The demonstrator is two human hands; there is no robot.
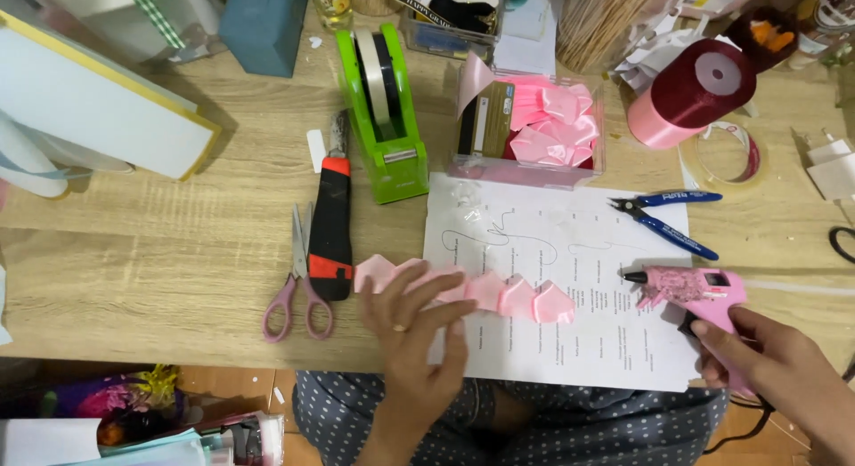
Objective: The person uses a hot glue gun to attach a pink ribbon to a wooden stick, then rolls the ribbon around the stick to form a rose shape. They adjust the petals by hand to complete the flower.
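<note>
A strip of folded pink ribbon petals [508, 295] lies across the wooden table and a printed white sheet [570, 235]. My left hand [414, 328] lies flat on the strip's left half, fingers spread, pressing it down. My right hand [770, 359] grips the handle of a pink glue gun [690, 288] at the right. The gun's black nozzle points left toward the strip's right end and stays a little apart from it.
Pink-handled scissors [298, 292], a black and red utility knife [331, 235] and a green tape dispenser [385, 119] sit left of the sheet. A clear box of pink bows [534, 128], a pink ribbon spool [690, 92], a tape roll [726, 154] and blue pliers [668, 217] lie behind.
</note>
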